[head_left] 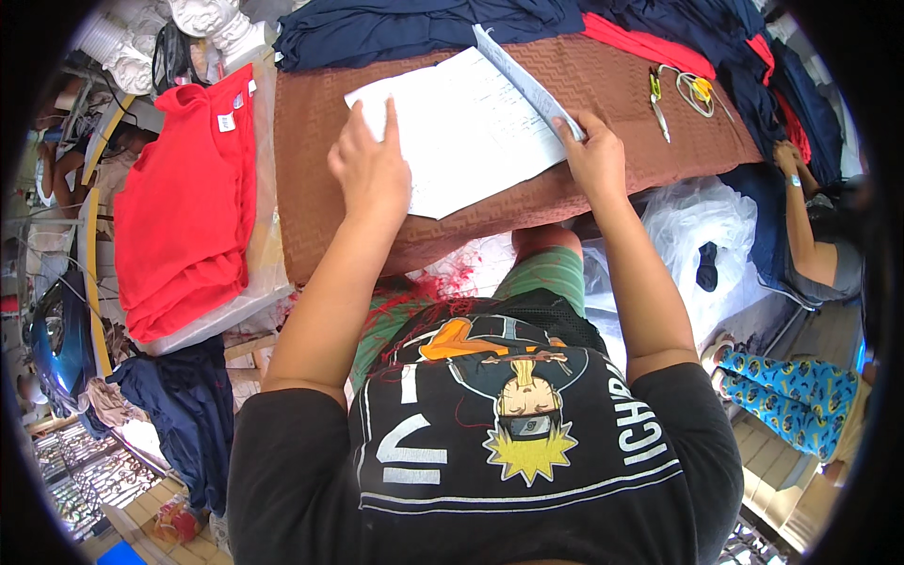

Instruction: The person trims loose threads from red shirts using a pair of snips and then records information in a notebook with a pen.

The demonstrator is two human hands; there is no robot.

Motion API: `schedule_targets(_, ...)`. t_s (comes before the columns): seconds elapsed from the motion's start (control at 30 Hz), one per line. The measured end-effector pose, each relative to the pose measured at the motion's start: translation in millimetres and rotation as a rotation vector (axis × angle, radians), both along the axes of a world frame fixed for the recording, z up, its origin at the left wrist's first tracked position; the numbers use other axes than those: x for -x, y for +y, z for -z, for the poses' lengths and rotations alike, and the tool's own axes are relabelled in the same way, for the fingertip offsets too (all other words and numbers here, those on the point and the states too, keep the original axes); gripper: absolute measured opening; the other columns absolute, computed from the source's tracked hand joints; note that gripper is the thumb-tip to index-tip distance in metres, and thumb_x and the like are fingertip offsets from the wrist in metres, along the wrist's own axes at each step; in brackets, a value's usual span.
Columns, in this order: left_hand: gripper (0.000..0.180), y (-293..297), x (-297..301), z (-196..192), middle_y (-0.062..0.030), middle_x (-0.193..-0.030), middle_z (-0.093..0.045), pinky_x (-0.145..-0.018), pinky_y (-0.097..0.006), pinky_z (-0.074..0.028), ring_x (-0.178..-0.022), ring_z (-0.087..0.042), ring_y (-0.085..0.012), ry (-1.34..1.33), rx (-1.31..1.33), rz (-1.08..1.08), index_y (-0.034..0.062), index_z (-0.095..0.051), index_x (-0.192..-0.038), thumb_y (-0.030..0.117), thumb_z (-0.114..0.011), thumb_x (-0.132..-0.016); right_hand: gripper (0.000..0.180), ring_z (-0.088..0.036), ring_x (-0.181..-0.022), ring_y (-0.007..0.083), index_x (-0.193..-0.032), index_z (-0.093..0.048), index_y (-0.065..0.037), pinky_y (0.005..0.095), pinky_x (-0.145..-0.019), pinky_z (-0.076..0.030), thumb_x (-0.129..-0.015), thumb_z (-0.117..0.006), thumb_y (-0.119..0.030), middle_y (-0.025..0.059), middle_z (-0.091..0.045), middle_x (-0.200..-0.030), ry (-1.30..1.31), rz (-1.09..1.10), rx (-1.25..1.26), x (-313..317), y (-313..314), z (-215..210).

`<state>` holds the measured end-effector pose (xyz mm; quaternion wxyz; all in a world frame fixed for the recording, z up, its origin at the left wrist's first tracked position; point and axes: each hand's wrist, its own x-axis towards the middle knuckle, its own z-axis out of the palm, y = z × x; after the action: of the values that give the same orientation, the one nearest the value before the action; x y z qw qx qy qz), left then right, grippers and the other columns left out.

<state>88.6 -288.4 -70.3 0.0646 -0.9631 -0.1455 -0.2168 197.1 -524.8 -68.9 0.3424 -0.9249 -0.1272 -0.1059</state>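
Note:
An open notebook [471, 141] with white pages and handwriting lies on the brown patterned cloth [311, 188] of the table in front of me. My left hand [370, 162] rests on the left edge of the notebook, its fingers apart and the index finger stretched forward. At the right edge, my right hand [595, 155] pinches the raised page or cover between thumb and fingers. That right part stands up at a slant and shows writing. Beyond my right hand lie small yellow-green thread snips [658, 104] and a coiled pale tape [695, 89] with a yellow piece.
Red folded garments [188, 207] are stacked at the left. Dark navy cloth [424, 28] lies along the far edge, with red strips at the right. Clear plastic [697, 226] hangs below the table at right. Another person's arm [800, 221] reaches toward navy cloth there. Red threads [452, 273] litter the floor.

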Motion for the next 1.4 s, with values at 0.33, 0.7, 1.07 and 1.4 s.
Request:
schedule_targets(0.33, 0.089, -99, -61, 0, -0.0292, -0.15, -0.011, -0.107, -0.06, -0.026, -0.137, -0.015, -0.0507, 0.293, 0.64, 0.162, 0.0005, -0.014, -0.147, 0.026, -0.065, -0.078, 0.024, -0.064, -0.071, 0.0248, -0.102, -0.067, -0.002, 0.0353, -0.066, -0.049, -0.088, -0.06, -0.02, 0.0171, -0.067, -0.079, 0.091, -0.06, -0.273, 22, 6, 1)
schedule_targets(0.7, 0.062, -56, -31, -32, -0.0307, -0.148, -0.017, -0.105, -0.047, -0.036, -0.129, -0.038, -0.0423, 0.223, 0.803, 0.14, 0.0025, -0.047, -0.133, 0.021, -0.064, -0.076, 0.035, -0.067, -0.075, 0.0324, -0.121, -0.058, -0.013, 0.0387, -0.072, -0.052, -0.086, -0.059, -0.014, 0.0194, -0.069, -0.089, 0.041, -0.088, -0.225, 33, 5, -5)
schedule_targets(1.07, 0.052, -7, -9, 20, -0.0213, -0.145, -0.032, -0.105, -0.043, -0.034, -0.128, -0.04, -0.0385, 0.05, 0.653, 0.164, 0.0009, -0.05, -0.129, -0.002, -0.053, -0.077, 0.033, -0.044, -0.127, 0.0324, -0.113, -0.063, -0.009, 0.0548, -0.101, -0.036, -0.081, -0.054, -0.008, 0.0177, -0.035, -0.145, -0.549, -0.123, 0.597, 18, 3, 18)
schedule_targets(1.4, 0.042, -6, 7, 34, -0.0122, -0.145, -0.038, -0.109, -0.047, -0.027, -0.133, -0.033, -0.0375, -0.017, 0.576, 0.347, 0.0093, -0.056, -0.126, 0.011, -0.06, -0.084, 0.032, -0.054, -0.116, 0.0285, -0.113, -0.061, -0.006, 0.0447, -0.1, -0.039, -0.082, -0.059, -0.012, 0.0128, -0.059, -0.122, -0.047, -0.505, 0.449, -7, 74, -8)
